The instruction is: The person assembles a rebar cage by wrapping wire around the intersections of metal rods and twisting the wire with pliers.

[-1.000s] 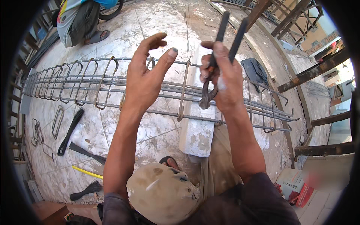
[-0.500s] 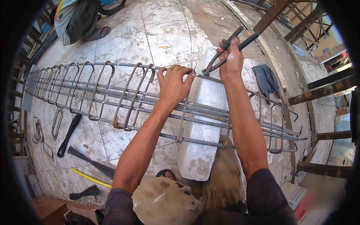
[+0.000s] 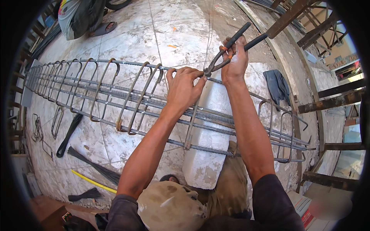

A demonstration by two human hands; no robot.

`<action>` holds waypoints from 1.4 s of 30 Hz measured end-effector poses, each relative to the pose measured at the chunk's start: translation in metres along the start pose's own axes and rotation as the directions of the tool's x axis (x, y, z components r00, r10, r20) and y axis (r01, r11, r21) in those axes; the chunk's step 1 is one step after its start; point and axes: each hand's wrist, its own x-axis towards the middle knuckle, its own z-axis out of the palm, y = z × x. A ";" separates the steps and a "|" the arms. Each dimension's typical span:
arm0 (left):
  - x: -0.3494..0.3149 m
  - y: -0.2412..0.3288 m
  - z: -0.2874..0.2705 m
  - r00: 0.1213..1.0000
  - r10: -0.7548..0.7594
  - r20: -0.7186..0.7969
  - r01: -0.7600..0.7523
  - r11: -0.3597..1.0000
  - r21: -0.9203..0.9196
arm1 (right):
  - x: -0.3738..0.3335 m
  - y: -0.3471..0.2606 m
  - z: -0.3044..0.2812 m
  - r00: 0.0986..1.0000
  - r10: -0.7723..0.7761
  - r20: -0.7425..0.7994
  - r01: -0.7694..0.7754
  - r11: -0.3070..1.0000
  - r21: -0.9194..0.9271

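A long rebar cage [image 3: 127, 62] lies across in front of me, its bars tied through bent stirrups [image 3: 191, 127]. It rests on a white, chipped block [image 3: 204, 169]. My left hand [image 3: 184, 85] is closed on the cage's far top bar, with fingertips pinched where a stirrup meets it. In my right hand [image 3: 236, 64] are pincers [image 3: 216, 66] with dark grips, both handles within the grasp. Their jaws touch the joint just beside my left fingertips. Thin tie wires [image 3: 210, 34] run upward from there; the jaws' exact bite on them is too small to make out.
Black wire bundles [image 3: 70, 134] and a yellow strip [image 3: 92, 181] lie on the stained tiles at left. Dark cloth [image 3: 276, 85] lies at right, near rusty beams [image 3: 331, 102]. Another person [image 3: 81, 23] is at the far left.
The pincers have moved left and slightly down to the joint, and their jaws have come together. My left hand has stayed on the bar. The whole view has shifted slightly.
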 end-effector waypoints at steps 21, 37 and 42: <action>0.210 0.098 -0.018 0.971 -0.235 -0.046 0.198 0.898 -0.393 | 0.021 0.030 0.040 0.942 -0.323 0.096 0.268 0.547 -0.793; 0.243 0.022 -0.017 0.882 -0.219 0.418 0.463 0.574 -0.675 | 0.047 0.026 0.026 0.828 0.468 0.308 -0.388 0.876 -0.287; 0.198 0.100 -0.011 0.947 -0.077 -0.313 0.021 0.983 -0.180 | 0.029 0.016 0.034 0.978 0.200 0.057 -0.151 0.871 -0.467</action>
